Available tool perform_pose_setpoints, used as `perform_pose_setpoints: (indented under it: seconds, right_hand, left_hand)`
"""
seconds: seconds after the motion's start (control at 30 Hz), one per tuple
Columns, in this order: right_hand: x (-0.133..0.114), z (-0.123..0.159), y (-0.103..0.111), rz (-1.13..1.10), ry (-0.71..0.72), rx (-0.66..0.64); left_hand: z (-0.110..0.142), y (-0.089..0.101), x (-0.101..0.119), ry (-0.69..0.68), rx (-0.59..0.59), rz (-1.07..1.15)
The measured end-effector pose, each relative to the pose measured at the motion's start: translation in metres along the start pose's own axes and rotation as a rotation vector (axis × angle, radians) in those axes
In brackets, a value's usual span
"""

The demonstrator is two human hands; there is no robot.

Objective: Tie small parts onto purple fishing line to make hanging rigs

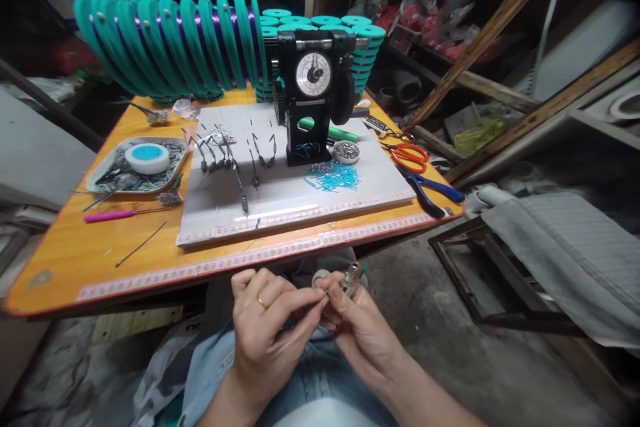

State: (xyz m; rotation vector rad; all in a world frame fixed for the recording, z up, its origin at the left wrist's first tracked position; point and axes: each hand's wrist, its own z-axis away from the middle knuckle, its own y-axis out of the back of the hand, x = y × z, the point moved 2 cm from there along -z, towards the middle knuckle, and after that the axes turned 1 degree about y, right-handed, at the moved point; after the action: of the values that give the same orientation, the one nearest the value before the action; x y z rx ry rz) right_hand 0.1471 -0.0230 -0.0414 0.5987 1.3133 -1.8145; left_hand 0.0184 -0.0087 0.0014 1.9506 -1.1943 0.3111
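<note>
Both hands meet over my lap, just below the front edge of the orange table (70, 260). My left hand (265, 327), with a ring on one finger, pinches a tiny blue tube piece (325, 293) between thumb and forefinger. My right hand (355, 327) touches the same small piece and also holds a small metal lighter-like thing (351, 277) against its fingers. On the table's white board (300, 193) lie a pile of blue tube pieces (334, 177) and several wire hooks with springs (225, 153).
A black winding machine with a dial (313, 90) stands on the board. Teal spools (170, 43) line the back. A tray with a blue-white roll (137, 163) sits left, a pink tool (113, 215) near it. Orange scissors (410, 155) and blue pliers (433, 190) lie right.
</note>
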Motion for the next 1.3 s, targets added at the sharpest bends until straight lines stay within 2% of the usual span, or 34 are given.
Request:
perform_pose_setpoints:
  seconds: [0.1, 0.17, 0.23, 0.3, 0.33, 0.4, 0.47, 0.53, 0.63, 0.67, 0.7, 0.73, 0.77, 0.8, 0.87, 0.93, 1.0, 1.1, 1.2, 1.3]
  right_hand:
    - [-0.016, -0.007, 0.007, 0.124, 0.101, 0.020]
    - [-0.043, -0.015, 0.015, 0.229, 0.217, 0.053]
    - [-0.080, -0.025, 0.024, 0.440, 0.387, 0.087]
    - [-0.118, -0.035, 0.030, 1.012, 0.711, 0.195]
    - [-0.132, -0.042, 0.033, 1.278, 0.817, 0.271]
    - [-0.150, -0.059, 0.038, 1.670, 0.904, 0.407]
    - [-0.155, -0.075, 0.041, 1.818, 0.907, 0.450]
    - [-0.148, -0.083, 0.034, 1.826, 0.934, 0.433]
    - [-0.121, -0.067, 0.007, 1.678, 1.064, 0.365]
    - [-0.109, -0.056, -0.005, 1.518, 1.107, 0.274]
    - [-0.095, -0.046, -0.017, 1.336, 1.088, 0.120]
    - [-0.079, -0.037, -0.030, 1.184, 0.974, -0.056]
    - [-0.065, -0.030, -0.040, 1.044, 0.838, -0.175]
    - [-0.052, -0.025, -0.050, 0.909, 0.730, -0.236]
    - [-0.034, -0.022, -0.063, 0.654, 0.584, -0.279]
    - [-0.027, -0.024, -0.069, 0.479, 0.523, -0.275]
    - [-0.029, -0.027, -0.070, 0.484, 0.539, -0.268]
    - [-0.040, -0.025, -0.069, 0.770, 0.734, -0.284]
    - [-0.046, -0.018, -0.069, 1.047, 0.927, -0.325]
    - [-0.045, -0.017, -0.067, 1.187, 0.988, -0.322]
  left_hand:
    - [0.003, 0.003, -0.004, 0.037, 0.026, 0.051]
    - [0.009, 0.006, -0.009, 0.082, 0.067, 0.084]
    - [0.015, 0.008, -0.015, 0.161, 0.116, 0.132]
    - [0.020, 0.010, -0.020, 0.269, 0.169, 0.195]
    - [0.022, 0.011, -0.022, 0.321, 0.197, 0.229]
    - [0.022, 0.013, -0.023, 0.398, 0.256, 0.286]
    - [0.021, 0.015, -0.024, 0.446, 0.303, 0.342]
    - [0.021, 0.016, -0.026, 0.490, 0.342, 0.408]
    - [0.024, 0.016, -0.032, 0.587, 0.408, 0.553]
    - [0.026, 0.016, -0.034, 0.647, 0.432, 0.615]
    - [0.027, 0.016, -0.035, 0.718, 0.456, 0.681]
    - [0.029, 0.015, -0.035, 0.792, 0.475, 0.746]
    - [0.029, 0.015, -0.034, 0.860, 0.489, 0.807]
    - [0.029, 0.015, -0.033, 0.908, 0.496, 0.862]
    - [0.026, 0.014, -0.027, 0.951, 0.477, 0.948]
    - [0.022, 0.013, -0.021, 0.958, 0.472, 0.968]
    - [0.020, 0.013, -0.018, 0.931, 0.510, 0.890]
    - [0.020, 0.018, -0.019, 0.802, 0.528, 0.640]
    - [0.021, 0.025, -0.024, 0.580, 0.360, 0.411]
    - [0.021, 0.030, -0.030, 0.428, 0.213, 0.247]
